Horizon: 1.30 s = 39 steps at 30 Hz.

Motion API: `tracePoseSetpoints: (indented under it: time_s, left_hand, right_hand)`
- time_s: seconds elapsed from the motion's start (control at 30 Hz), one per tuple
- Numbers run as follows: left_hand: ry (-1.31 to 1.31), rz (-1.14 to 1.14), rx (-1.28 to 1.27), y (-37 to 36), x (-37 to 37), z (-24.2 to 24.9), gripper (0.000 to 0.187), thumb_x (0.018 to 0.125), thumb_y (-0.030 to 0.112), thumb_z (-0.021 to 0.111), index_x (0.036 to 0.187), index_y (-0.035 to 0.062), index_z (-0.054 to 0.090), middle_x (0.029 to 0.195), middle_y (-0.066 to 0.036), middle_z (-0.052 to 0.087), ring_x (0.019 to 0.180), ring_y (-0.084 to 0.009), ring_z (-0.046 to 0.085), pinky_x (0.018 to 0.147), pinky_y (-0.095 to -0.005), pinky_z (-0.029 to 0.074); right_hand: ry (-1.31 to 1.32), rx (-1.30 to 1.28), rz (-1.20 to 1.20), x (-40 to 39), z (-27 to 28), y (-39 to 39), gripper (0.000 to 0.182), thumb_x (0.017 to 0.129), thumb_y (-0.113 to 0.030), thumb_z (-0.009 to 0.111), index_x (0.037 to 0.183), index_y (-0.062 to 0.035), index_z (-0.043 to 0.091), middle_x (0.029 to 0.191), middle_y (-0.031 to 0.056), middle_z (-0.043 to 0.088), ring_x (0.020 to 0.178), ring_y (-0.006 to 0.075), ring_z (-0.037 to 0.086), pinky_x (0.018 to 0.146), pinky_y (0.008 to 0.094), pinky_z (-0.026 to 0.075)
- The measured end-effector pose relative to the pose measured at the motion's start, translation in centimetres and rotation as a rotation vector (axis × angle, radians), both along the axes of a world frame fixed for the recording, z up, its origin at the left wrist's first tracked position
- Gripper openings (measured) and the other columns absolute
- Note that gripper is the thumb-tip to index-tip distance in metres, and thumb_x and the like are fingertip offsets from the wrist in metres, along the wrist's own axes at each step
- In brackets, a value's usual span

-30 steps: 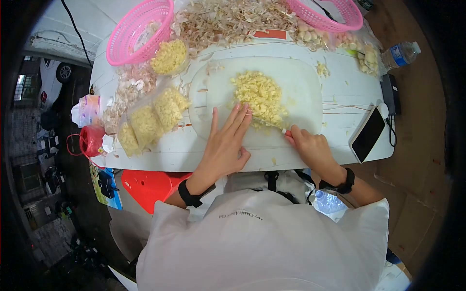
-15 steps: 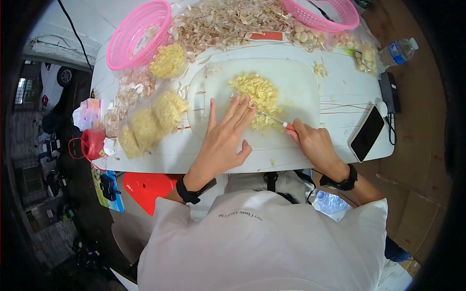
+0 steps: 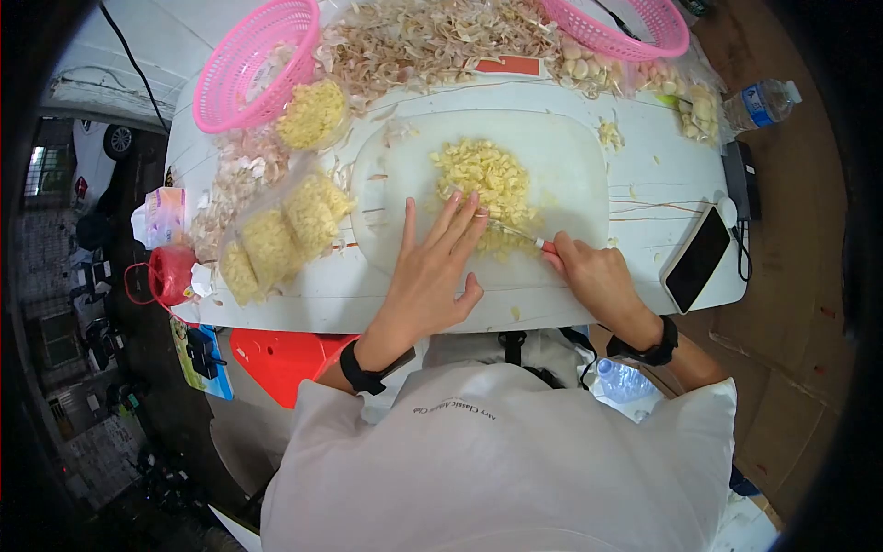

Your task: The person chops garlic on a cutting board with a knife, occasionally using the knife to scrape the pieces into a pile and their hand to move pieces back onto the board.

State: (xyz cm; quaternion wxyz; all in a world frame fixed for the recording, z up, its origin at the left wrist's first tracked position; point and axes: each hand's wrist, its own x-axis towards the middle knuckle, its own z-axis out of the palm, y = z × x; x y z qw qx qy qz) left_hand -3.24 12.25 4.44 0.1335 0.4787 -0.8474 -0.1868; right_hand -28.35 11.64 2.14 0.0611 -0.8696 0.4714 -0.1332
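My right hand (image 3: 596,278) is closed round the red handle of a small knife (image 3: 520,234), whose blade points left across the board. My left hand (image 3: 432,262) has its fingers stretched out, the fingertips resting at the blade's far end, thumb apart. Beyond the blade, a pile of chopped garlic (image 3: 487,175) lies on a whitish cutting board (image 3: 391,166). More bits spread on the near side of the knife. The blade's tip is hidden by my left fingers.
Bags of chopped garlic (image 3: 274,241) lie left of the board, near a pink basket (image 3: 213,87). Garlic skins (image 3: 432,46) cover the table's far side. A second pink basket (image 3: 667,37), bagged cloves (image 3: 701,115), a water bottle (image 3: 763,103) and a phone (image 3: 696,258) are rightward.
The knife and both hands have shifted slightly toward me over the garlic. My left fingers stay stretched out at the blade, and my right hand keeps its grip on the handle.
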Motion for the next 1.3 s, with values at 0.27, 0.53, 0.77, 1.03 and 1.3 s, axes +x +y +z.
tracePoseSetpoints:
  time_s: [0.27, 0.53, 0.77, 1.03, 1.3]
  left_hand:
    - [0.000, 0.019, 0.024, 0.0, -0.2, 0.1, 0.080, 0.071, 0.012, 0.061, 0.147, 0.0005, 0.036, 0.157, -0.016, 0.028, 0.146, -0.0332, 0.022, 0.115, -0.0644, 0.002]
    - [-0.020, 0.003, 0.009, 1.8, 0.0, 1.7, 0.079, 0.071, 0.013, 0.061, 0.143, -0.0052, 0.037, 0.156, -0.018, 0.028, 0.146, -0.0323, 0.022, 0.114, -0.0657, 0.006]
    - [-0.047, 0.023, 0.076, 2.3, 0.0, 0.6, 0.081, 0.071, 0.015, 0.060, 0.145, -0.0052, 0.035, 0.157, -0.017, 0.026, 0.147, -0.0346, 0.019, 0.114, -0.0652, 0.001]
    - [-0.023, 0.049, 0.045, 2.1, -0.1, 0.6, 0.081, 0.068, 0.013, 0.062, 0.143, -0.0050, 0.038, 0.157, -0.017, 0.028, 0.146, -0.0356, 0.021, 0.114, -0.0663, 0.001]
    - [-0.004, 0.051, 0.033, 2.6, 0.1, 0.9, 0.085, 0.068, 0.012, 0.062, 0.146, -0.0042, 0.033, 0.156, -0.017, 0.029, 0.146, -0.0352, 0.022, 0.114, -0.0663, 0.002]
  right_hand:
    - [0.030, -0.034, -0.011, 0.1, -0.5, -0.1, 0.029, 0.094, -0.033, 0.061, 0.082, -0.0096, 0.049, 0.055, 0.0050, 0.053, 0.042, 0.0238, 0.056, 0.037, 0.0351, 0.042]
    - [-0.077, 0.007, 0.017, -0.4, 0.2, 1.1, 0.030, 0.094, -0.033, 0.062, 0.082, -0.0087, 0.050, 0.056, 0.0053, 0.053, 0.043, 0.0238, 0.056, 0.038, 0.0362, 0.042]
    - [0.001, -0.024, 0.044, 0.0, 0.0, 1.1, 0.030, 0.094, -0.034, 0.062, 0.081, -0.0095, 0.051, 0.053, 0.0035, 0.050, 0.039, 0.0216, 0.052, 0.037, 0.0348, 0.040]
    - [0.015, -0.071, 0.054, 0.0, -0.3, 0.8, 0.030, 0.093, -0.034, 0.063, 0.081, -0.0099, 0.051, 0.051, 0.0028, 0.049, 0.039, 0.0208, 0.052, 0.036, 0.0334, 0.039]
    - [-0.041, -0.016, 0.043, 0.1, -0.2, 1.4, 0.028, 0.093, -0.034, 0.063, 0.083, -0.0092, 0.053, 0.055, 0.0036, 0.050, 0.041, 0.0208, 0.054, 0.037, 0.0337, 0.041]
